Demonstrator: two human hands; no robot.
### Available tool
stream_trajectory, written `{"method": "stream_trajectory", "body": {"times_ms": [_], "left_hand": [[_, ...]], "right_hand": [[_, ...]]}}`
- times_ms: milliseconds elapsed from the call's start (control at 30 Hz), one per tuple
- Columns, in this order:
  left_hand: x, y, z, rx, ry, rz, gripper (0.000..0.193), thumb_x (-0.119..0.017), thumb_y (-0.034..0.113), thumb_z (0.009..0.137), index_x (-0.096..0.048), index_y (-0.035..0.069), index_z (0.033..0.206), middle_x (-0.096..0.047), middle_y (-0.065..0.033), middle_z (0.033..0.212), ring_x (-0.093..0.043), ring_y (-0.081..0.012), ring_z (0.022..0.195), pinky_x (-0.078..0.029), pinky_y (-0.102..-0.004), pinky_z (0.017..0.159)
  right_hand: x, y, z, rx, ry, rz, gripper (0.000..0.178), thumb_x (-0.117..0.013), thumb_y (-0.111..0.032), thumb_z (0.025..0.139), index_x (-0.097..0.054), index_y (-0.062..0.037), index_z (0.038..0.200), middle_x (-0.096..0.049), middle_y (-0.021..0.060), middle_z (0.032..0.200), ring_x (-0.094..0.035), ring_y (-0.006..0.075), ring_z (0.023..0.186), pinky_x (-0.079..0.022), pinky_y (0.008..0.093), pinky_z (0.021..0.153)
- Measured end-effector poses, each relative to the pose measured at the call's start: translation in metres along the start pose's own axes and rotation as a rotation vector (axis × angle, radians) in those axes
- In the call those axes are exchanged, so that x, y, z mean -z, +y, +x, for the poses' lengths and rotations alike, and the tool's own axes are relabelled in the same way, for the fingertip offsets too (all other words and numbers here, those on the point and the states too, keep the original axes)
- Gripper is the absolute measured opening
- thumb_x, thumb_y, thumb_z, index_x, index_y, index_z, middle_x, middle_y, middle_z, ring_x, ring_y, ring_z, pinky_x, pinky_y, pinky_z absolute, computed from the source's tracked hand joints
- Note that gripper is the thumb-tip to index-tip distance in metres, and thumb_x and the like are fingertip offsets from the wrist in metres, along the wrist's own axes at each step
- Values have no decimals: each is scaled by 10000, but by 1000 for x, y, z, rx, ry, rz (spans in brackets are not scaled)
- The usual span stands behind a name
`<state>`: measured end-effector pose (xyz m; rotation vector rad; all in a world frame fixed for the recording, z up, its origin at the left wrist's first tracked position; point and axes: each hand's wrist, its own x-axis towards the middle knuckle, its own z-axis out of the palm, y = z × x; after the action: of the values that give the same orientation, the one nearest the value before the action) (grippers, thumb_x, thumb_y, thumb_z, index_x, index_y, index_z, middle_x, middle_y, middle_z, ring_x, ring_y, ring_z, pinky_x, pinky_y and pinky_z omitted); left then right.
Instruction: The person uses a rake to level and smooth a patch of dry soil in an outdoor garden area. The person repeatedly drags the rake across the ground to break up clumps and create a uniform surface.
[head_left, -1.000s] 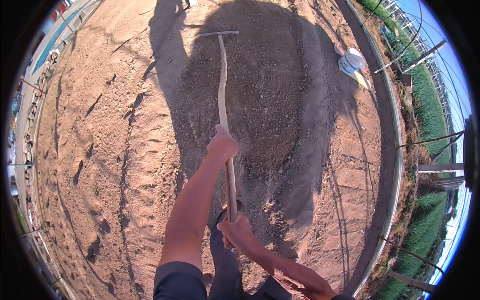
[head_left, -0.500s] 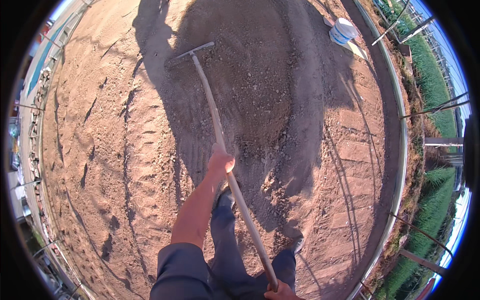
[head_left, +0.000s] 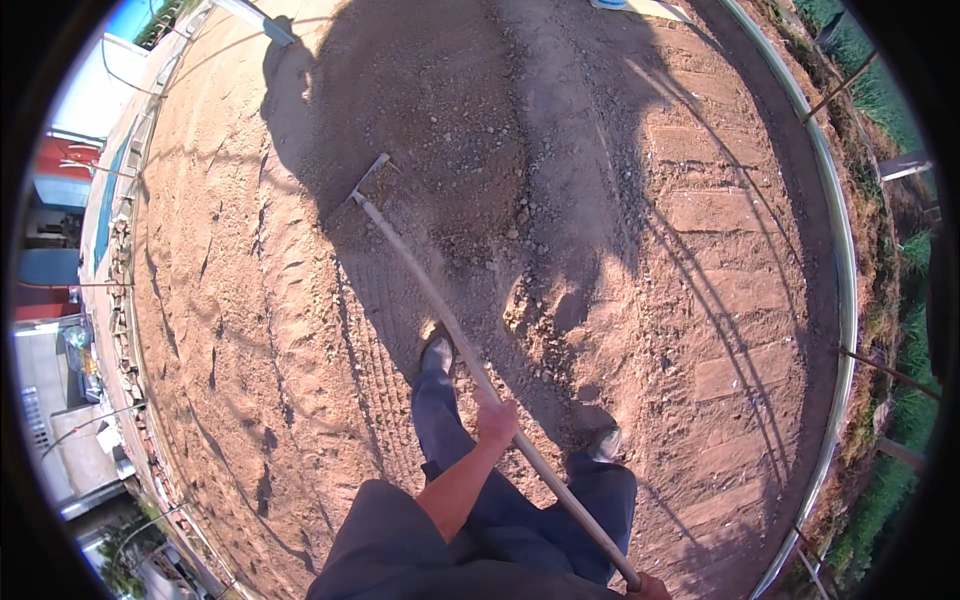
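A long wooden-handled rake (head_left: 428,291) slants across the view from far left to near right. Its wide metal head lies on the dirt at the edge of a dark, shaded patch of loose soil (head_left: 440,110). Midway down the shaft, my left hand (head_left: 497,420) is wrapped round the wood, with that arm bent in front of my legs. My right hand (head_left: 650,588) grips the shaft's near end and is partly cut off by the lower edge. My shoes stand apart on the ground, one on each side of the handle.
Raked ridges and small stones cover the brown ground (head_left: 290,350). A pale curb (head_left: 846,300) bends along the right, with green plants and posts beyond it. Part of a white bucket (head_left: 608,4) shows at the top edge. A white post (head_left: 255,20) stands at the far left.
The rake has come nearer to me, its head dragged over the soil and turned. My left hand is lower and closer to my body. The bucket has slid almost out of view.
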<state>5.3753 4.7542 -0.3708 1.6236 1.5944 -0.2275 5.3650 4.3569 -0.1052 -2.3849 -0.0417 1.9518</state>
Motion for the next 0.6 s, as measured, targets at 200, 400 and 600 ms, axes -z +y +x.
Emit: {"method": "stream_trajectory", "body": {"times_ms": [200,400,600], "left_hand": [[-130,-19,-125,80,-18,-210,482,-602,133,721,-298,-29,1058,-573,-251,781,-600,-414,762,-479,-447,730],[-180,-10,-278,314,-286,-623,448,-671,126,721,-345,0,1002,-545,-122,696,-554,-205,458,-454,-342,399],[-169,-12,-391,967,-650,-967,210,-664,51,741,-461,78,697,-458,-29,608,-502,-190,496,-448,-359,469]], "right_hand": [[58,161,-17,121,150,-155,186,-567,-214,767,-557,-55,862,-584,176,723,-574,371,696,-454,466,613],[-10,357,-77,-117,129,-210,368,-558,-247,794,-534,-112,1135,-634,183,787,-618,381,746,-488,484,632],[-36,346,-110,-330,105,-109,289,-546,-230,796,-549,-93,1051,-622,190,771,-604,391,740,-480,489,642]]}}
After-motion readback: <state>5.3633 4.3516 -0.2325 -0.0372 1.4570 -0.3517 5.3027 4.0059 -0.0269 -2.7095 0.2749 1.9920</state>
